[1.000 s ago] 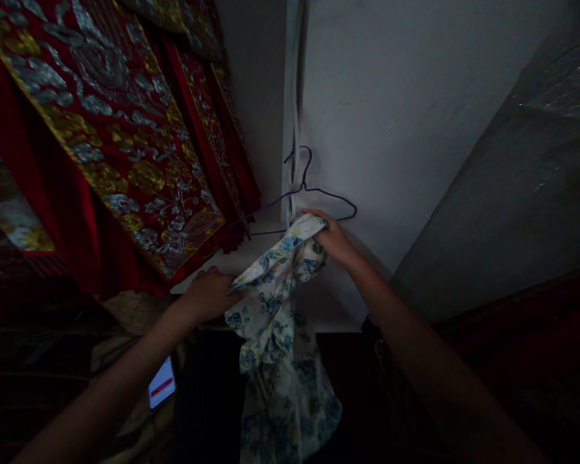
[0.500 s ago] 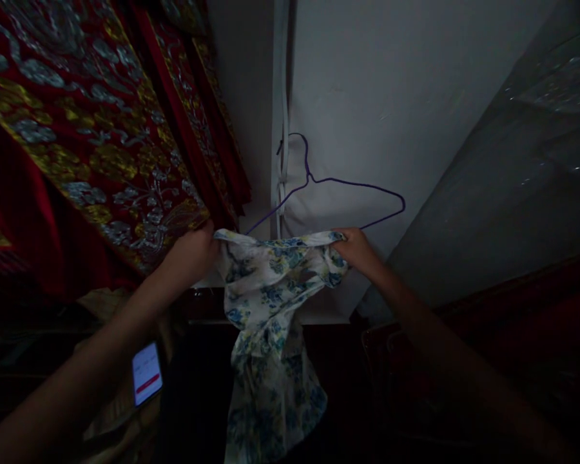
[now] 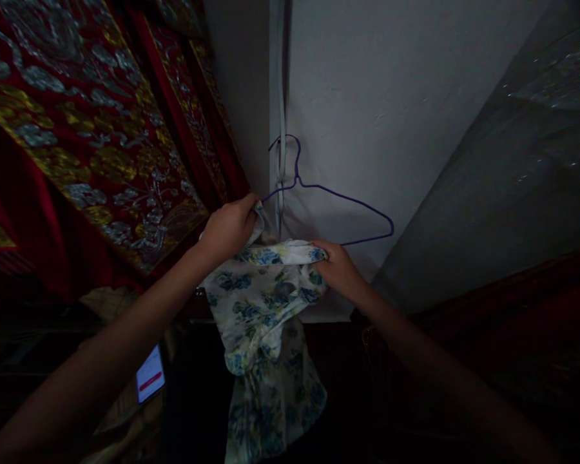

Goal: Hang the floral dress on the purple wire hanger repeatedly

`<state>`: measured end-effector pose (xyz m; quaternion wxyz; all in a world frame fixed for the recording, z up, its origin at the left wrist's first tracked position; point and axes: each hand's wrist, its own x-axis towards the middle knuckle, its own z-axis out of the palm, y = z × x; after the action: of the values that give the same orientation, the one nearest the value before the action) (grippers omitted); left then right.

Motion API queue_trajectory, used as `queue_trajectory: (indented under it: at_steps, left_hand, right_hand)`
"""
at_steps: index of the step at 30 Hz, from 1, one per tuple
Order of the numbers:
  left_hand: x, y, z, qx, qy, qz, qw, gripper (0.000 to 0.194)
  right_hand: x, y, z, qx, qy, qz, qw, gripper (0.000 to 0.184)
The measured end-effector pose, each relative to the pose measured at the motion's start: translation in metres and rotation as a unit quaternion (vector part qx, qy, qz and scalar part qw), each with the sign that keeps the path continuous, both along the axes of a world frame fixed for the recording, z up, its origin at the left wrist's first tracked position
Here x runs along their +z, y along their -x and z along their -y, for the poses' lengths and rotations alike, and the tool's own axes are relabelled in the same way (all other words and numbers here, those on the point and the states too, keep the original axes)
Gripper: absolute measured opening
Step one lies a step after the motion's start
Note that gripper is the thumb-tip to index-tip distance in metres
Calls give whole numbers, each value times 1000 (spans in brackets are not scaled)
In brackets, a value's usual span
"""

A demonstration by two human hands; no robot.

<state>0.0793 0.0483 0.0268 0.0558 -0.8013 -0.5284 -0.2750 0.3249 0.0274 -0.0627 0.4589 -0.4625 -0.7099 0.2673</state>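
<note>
A white garment with blue and yellow flowers (image 3: 256, 303) hangs down from between my two hands. My left hand (image 3: 229, 229) is closed on its upper left edge, close to the left arm of a purple hanger (image 3: 345, 195); whether the fingers also touch the hanger I cannot tell. Closed on the right end of the garment's top band is my right hand (image 3: 337, 265), just below the hanger's lower bar. The hanger hooks over a pale cord at the wall, and its lower left part is hidden behind the hand and cloth.
Red cloth with silver and gold embroidery (image 3: 111, 154) hangs on the left. A pale cord (image 3: 281, 96) runs down the white wall (image 3: 367, 96). Clear plastic sheeting (image 3: 536, 142) covers the right side. A lit phone (image 3: 149, 377) lies low on the left, partly behind my left forearm.
My left hand has moved up and right to the hanger's left arm, lifting that edge of the garment. My right hand has shifted slightly left and down. The hanger has swung and tilted a little.
</note>
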Motion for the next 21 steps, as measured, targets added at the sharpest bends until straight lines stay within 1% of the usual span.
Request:
queue_trajectory:
  at_steps: [1, 2, 4, 5, 6, 7, 8, 9, 11, 13, 14, 15, 16, 18, 19, 20, 21]
  left_hand:
    - [-2, 3, -1, -10, -4, 7, 1000, 42]
    - [-3, 8, -4, -24, 1, 13, 1000, 43]
    - [-4, 17, -8, -40, 20, 13, 999, 44]
    - [-3, 20, -9, -47, 28, 9, 998, 44]
    - [-1, 22, -10, -56, 31, 3, 998, 44]
    - [1, 22, -9, -66, 31, -4, 997, 43]
    - [3, 21, -8, -73, 31, -10, 997, 42]
    - [5, 19, -5, -75, 30, -17, 997, 41]
    - [8, 17, -1, -54, 30, -35, 997, 40]
    - [10, 21, 0, -19, 23, -40, 999, 38]
    - [9, 26, -1, -8, 14, -28, 999, 37]
    - [7, 34, -3, -2, 5, -5, 1000, 37]
    - [3, 42, -6, -2, -1, 26, 1000, 38]
    - [-10, 62, -15, -13, 11, 90, 996, 41]
    - [-19, 71, -19, -22, 36, 116, 992, 44]
    - [-29, 78, -23, -32, 70, 138, 987, 45]
    - [-40, 84, -27, -40, 106, 156, 981, 46]
  right_hand:
    - [3, -4, 6, -19, -32, -8, 999, 39]
    - [7, -10, 11, -51, -66, -26, 996, 56]
    - [16, -28, 16, -137, -130, -74, 979, 86]
    - [22, -39, 15, -176, -154, -91, 968, 95]
    - [27, -51, 12, -208, -163, -100, 959, 100]
    - [32, -63, 7, -228, -153, -98, 956, 100]
    - [37, -74, 2, -241, -127, -89, 958, 97]
    - [41, -84, -4, -247, -92, -75, 962, 90]
    - [49, -101, -13, -245, -23, -43, 968, 68]
    - [55, -112, -17, -217, 20, -13, 976, 43]
    - [57, -116, -17, -198, 38, -18, 979, 33]
    - [58, -118, -16, -174, 62, -42, 982, 28]
    - [59, -120, -14, -149, 91, -83, 981, 25]
    - [59, -117, -10, -109, 142, -176, 968, 24]
    - [58, -113, -8, -100, 142, -195, 965, 26]
    - [56, -108, -7, -101, 120, -187, 970, 30]
    - [55, -101, -6, -113, 80, -160, 977, 35]
